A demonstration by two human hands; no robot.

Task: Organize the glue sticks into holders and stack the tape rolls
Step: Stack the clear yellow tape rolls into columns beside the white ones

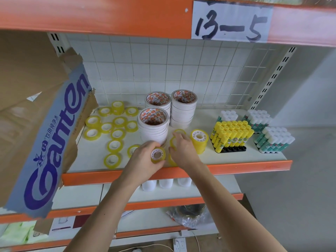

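Left hand [145, 159] gripped small yellow tape roll [157, 155] at lower centre, above shelf [236, 157] front edge. Right hand [183, 148], fingers curled, touched loose yellow rolls [179, 132] beside white tape stacks [154, 128]. Glue sticks [231, 135] stood in holders, right of frame.

We read "13—5", handwritten in dark marker, on a white paper label [231, 20] stuck to the orange beam of the upper shelf [109, 15]. On the cardboard box [27, 99] at the left, a pale blue band carries the brand "Ganten" in large purple letters, with a smaller line of Chinese characters beside it that we read as "饮用纯净水". The white tape rolls [184, 108] show red printing inside their cores, and the yellow glue sticks [231, 137] bear printed labels, but both are too small for us to read.
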